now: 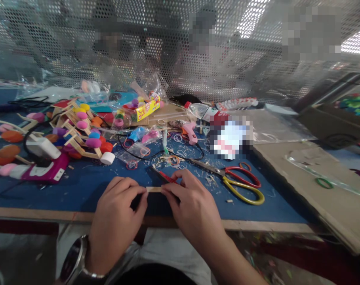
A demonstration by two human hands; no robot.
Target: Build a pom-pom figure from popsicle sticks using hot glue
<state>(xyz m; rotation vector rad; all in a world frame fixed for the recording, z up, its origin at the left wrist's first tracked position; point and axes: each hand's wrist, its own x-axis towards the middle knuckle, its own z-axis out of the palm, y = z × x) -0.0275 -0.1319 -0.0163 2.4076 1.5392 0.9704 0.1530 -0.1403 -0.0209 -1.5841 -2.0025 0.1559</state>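
Note:
Near the table's front edge, a short, pale wooden stick [154, 189] spans the gap between my hands. My left hand [117, 208] pinches its left end between thumb and finger. At the right end, the thumb and fingertips of my right hand [194, 204] close on it. Just beyond these right fingers is a slim red tool [167, 177] with a dark tip, perhaps a cutter; its near part is hidden behind the hand, so I cannot tell whether it is gripped. Scissors [242, 183] with one red and one yellow handle lie open-bladed or closed, unclear, to the right.
Wooden-stick models with colourful pompoms [81, 124] crowd the left, beside a purple power strip [46, 170]. Behind are a pink glue gun [191, 132], a bottle [202, 112], a lit phone [231, 138] and plastic bags. Cardboard [322, 198] covers the right; scraps and rubber bands litter the blue tabletop.

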